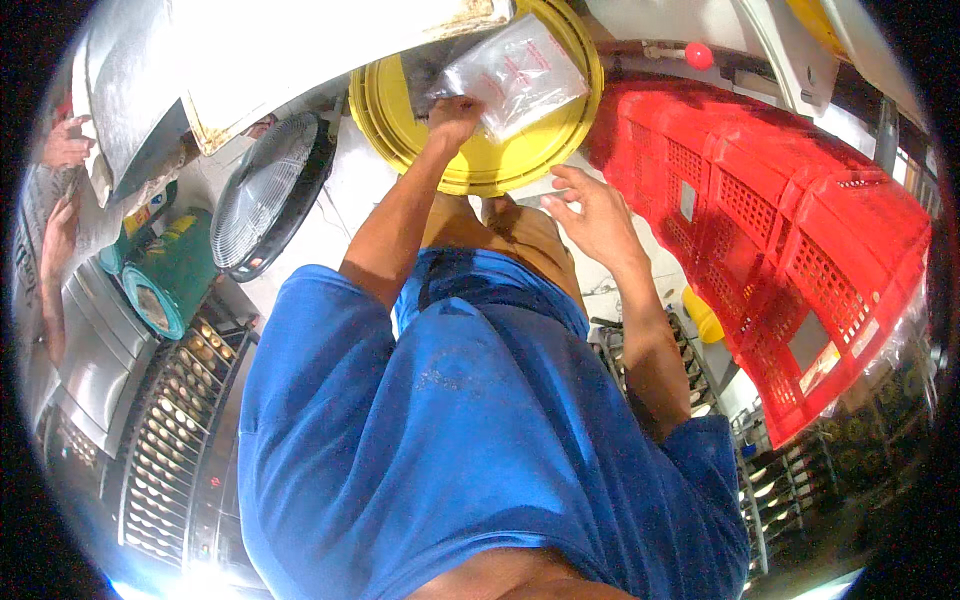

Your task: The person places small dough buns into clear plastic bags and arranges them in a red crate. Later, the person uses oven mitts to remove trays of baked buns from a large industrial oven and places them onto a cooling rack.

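Note:
My left hand [454, 120] is closed on the lower left corner of a clear plastic bag [532, 75] with red print. The bag lies over a round yellow lid or tub top [480, 161] in front of my legs. Beside the bag, a dark grey patch [420, 71] shows on the yellow surface; I cannot tell what it is. Just off the near right rim, my right hand [592, 214] hovers with its fingers apart and nothing in it.
A white panel with worn edges [315, 60] juts over the yellow round from the upper left. Stacked red plastic crates [757, 202] stand at right. Left are a black round fan [266, 195], a green bin [176, 262], a rack of dough pieces [172, 435] and another person's hand [66, 142].

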The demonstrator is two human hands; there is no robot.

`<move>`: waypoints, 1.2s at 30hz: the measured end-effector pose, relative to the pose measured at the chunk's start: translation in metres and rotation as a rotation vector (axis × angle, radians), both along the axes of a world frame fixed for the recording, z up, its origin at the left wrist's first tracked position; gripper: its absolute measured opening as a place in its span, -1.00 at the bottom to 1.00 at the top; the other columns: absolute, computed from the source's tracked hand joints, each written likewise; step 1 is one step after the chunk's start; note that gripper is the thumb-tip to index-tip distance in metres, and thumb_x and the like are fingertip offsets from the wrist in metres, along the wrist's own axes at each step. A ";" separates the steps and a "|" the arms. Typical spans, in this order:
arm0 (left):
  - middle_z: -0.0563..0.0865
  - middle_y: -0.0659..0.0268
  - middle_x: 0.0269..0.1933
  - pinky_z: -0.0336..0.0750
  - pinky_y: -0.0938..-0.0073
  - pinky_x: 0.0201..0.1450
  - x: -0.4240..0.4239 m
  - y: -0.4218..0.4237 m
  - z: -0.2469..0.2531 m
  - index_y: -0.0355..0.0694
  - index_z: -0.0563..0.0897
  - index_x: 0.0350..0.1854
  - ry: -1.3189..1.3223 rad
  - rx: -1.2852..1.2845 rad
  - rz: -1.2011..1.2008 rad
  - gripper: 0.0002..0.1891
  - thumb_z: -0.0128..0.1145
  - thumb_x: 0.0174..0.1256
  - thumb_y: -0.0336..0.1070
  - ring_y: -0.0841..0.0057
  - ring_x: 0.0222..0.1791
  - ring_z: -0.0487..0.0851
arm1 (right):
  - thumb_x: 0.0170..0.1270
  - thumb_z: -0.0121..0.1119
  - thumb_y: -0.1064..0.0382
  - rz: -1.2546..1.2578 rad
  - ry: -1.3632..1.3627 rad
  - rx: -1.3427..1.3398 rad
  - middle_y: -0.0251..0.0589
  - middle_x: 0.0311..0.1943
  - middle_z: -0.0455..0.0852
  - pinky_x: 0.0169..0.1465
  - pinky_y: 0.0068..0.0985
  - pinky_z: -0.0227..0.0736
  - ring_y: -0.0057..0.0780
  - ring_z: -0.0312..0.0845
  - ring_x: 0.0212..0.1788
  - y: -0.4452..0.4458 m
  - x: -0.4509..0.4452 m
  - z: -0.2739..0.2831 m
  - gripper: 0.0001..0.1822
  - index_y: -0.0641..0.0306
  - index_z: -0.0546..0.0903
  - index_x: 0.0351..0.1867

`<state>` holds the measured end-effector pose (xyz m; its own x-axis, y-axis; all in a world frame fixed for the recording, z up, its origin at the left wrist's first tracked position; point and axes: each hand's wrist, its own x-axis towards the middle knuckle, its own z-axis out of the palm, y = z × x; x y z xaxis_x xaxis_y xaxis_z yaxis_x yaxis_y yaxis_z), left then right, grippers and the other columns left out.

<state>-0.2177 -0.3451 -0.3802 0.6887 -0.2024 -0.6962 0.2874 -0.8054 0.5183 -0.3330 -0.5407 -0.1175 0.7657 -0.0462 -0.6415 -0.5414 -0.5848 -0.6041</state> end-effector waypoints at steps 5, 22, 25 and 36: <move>0.77 0.11 -0.06 0.54 0.37 -0.05 -0.004 -0.015 0.029 -0.16 0.72 -0.05 -0.009 -0.308 0.278 -0.65 0.12 0.32 -0.02 0.27 -0.04 0.73 | 0.30 0.31 0.11 -0.028 0.008 0.009 0.03 -0.04 0.76 0.01 -0.31 0.59 -0.19 0.73 -0.06 -0.001 -0.018 -0.013 -0.50 0.31 0.56 0.20; 0.62 0.22 -0.05 0.61 0.17 -0.01 0.008 -0.029 0.035 -0.05 0.65 -0.12 -0.571 -0.029 -0.042 -0.69 0.26 0.22 0.01 0.15 -0.01 0.67 | 0.31 0.30 0.16 -0.086 0.150 -0.021 -0.01 -0.05 0.76 -0.04 -0.35 0.60 -0.25 0.73 -0.19 -0.010 -0.067 -0.037 -0.51 0.30 0.55 0.21; 0.65 0.18 -0.04 0.61 0.14 -0.03 0.013 -0.026 0.021 -0.06 0.66 -0.12 -0.591 0.060 -0.152 -0.70 0.14 0.32 0.03 0.11 -0.09 0.71 | 0.30 0.31 0.15 -0.085 0.151 -0.039 -0.01 -0.05 0.76 -0.05 -0.36 0.60 -0.26 0.73 -0.20 -0.013 -0.070 -0.037 -0.51 0.27 0.56 0.21; 0.73 0.04 0.05 0.58 0.06 0.13 0.030 0.017 0.041 -0.10 0.69 0.00 -0.203 0.325 -0.507 -0.68 -0.10 0.44 -0.14 0.03 0.06 0.71 | 0.29 0.31 0.15 -0.129 0.090 -0.050 -0.01 -0.11 0.78 -0.07 -0.33 0.60 -0.22 0.72 -0.25 -0.024 -0.074 -0.037 -0.54 0.29 0.58 0.17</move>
